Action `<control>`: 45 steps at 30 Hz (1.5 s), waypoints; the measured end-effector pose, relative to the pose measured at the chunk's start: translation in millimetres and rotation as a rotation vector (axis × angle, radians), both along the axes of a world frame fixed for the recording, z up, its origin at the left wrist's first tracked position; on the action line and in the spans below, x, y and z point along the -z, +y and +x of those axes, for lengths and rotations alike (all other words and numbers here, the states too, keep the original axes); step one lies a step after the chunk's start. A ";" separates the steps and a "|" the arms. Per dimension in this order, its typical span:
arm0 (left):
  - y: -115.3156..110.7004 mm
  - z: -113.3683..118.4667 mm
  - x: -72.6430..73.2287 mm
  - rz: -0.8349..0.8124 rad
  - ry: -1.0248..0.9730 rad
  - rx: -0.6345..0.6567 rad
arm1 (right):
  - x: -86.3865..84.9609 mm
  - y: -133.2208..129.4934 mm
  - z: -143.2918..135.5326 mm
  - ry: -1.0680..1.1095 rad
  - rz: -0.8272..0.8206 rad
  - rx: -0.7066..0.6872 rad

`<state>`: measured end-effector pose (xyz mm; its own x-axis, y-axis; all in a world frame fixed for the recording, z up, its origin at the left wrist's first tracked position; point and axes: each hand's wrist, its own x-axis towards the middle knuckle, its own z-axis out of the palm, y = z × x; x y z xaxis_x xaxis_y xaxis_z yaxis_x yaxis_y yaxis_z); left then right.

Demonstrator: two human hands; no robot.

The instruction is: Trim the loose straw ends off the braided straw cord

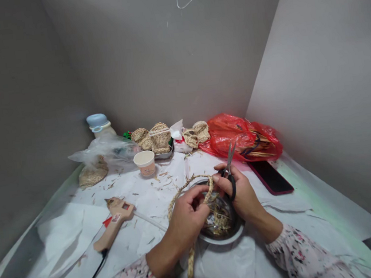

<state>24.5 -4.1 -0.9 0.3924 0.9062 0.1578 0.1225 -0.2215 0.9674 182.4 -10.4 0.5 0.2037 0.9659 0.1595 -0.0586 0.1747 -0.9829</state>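
Observation:
A braided straw cord [191, 268] loops over a metal bowl [228, 239] and hangs down beside my left wrist. My left hand [189, 212] is closed, pinching the cord between thumb and fingers. In my right hand [243, 192] is a pair of black-handled scissors [230, 160], blades pointing up and away. The thumb and fingertips of that hand also come up to the cord at the top of its loop; whether they grip it I cannot tell. Straw scraps [219, 220] lie inside the bowl, under both hands.
A hot glue gun [116, 222] lies at left near crumpled white paper [66, 237]. Behind stand a paper cup [144, 163], woven straw pieces [160, 138], a clear plastic bag [112, 147], a blue-lidded bottle [98, 122], a red plastic bag [238, 135] and a phone [270, 177].

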 end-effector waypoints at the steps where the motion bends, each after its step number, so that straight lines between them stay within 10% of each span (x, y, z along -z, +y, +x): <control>1: -0.1 0.1 0.7 0.012 0.020 0.001 | 1.1 0.5 0.7 0.013 0.003 -0.011; 37: -3.0 2.7 2.6 0.036 0.086 0.018 | 4.8 -3.0 -8.0 0.094 -0.020 -0.050; 45: 1.0 -0.8 -2.4 -0.047 -0.056 -0.100 | -14.9 -1.9 9.7 -0.479 0.084 -0.006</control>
